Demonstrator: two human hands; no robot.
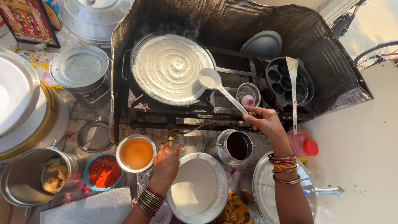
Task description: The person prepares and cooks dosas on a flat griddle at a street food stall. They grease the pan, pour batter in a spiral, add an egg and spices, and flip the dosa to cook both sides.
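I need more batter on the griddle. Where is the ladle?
In the head view the ladle is in the right hand, its bowl over the griddle's right edge.

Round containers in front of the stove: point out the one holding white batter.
The wide steel bowl beside the left hand. The neighbouring bowl holds orange liquid, the blue dish red powder, the steel cup something dark.

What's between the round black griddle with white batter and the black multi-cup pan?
Head view: a small steel bowl holding a pinkish onion piece sits between griddle and pan.
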